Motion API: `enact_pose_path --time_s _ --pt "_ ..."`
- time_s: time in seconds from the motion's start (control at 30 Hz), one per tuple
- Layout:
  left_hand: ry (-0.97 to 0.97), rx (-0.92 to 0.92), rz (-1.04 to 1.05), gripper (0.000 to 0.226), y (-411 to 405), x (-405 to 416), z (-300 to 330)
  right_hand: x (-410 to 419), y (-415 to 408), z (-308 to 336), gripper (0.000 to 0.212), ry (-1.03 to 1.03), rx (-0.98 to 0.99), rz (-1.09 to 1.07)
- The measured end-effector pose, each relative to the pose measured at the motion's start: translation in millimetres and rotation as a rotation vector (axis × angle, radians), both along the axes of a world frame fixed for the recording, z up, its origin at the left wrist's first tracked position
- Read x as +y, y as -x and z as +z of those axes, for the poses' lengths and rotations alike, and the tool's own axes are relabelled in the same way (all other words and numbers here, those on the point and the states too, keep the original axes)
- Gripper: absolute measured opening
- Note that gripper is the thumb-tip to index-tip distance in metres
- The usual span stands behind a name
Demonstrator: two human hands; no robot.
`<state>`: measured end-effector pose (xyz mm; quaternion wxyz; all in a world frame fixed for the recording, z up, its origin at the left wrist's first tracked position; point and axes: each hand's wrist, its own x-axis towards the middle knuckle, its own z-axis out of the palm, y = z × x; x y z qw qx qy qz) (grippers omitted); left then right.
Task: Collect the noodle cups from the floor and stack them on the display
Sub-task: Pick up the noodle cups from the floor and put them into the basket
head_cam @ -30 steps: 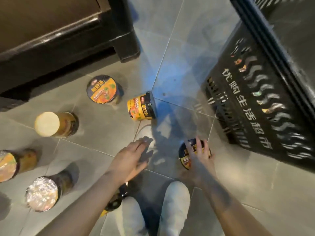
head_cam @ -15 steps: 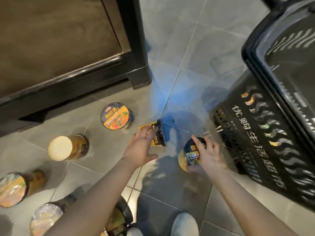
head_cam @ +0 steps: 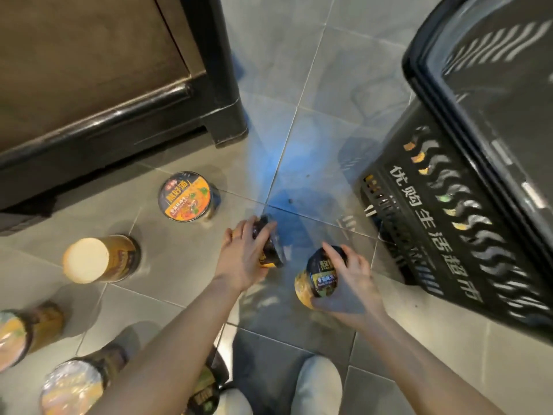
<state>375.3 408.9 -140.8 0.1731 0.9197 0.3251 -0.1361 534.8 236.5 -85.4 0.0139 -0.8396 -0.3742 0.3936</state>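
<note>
Gathering is the step in hand: you have a noodle cup in each hand, low over the floor [head_cam: 344, 121] beside the black basket [head_cam: 449, 205]. Your right hand [head_cam: 350, 283] has its grip clamped round a black-lidded cup [head_cam: 320, 275], tilted, just left of the basket's lettered wall. Your left hand [head_cam: 244, 256] has its grip closed over a second cup [head_cam: 270, 250] lying on its side, further left of the basket; whether that cup is off the tiles yet I cannot tell

More cups wait well left of the basket: an upright cup [head_cam: 185, 196] showing its orange lid, a pale-bottomed cup [head_cam: 98, 259] on its side, and others [head_cam: 71, 384] at the lower left edge. The dark wooden display [head_cam: 89, 70] stands far left of the basket, beyond them

The next move, as I judge it, calls for lifting both cups clear and carrying them up onto the display, set upright so they will stack, then coming back for the rest
</note>
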Motion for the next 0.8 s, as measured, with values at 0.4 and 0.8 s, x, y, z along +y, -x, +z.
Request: enact_pose_path --time_s 0.4,0.8 --pt "0.155 -0.143 -0.075 0.115 47.7 -37.8 284.6 -69.7 30.0 273.7 0.113 0.002 -0.094 -0.096" --pt "0.277 -0.31 -0.056 0.102 -5.3 -74.1 390.0 -141.5 -7.1 392.8 0.113 -0.119 -0.243 -0.266"
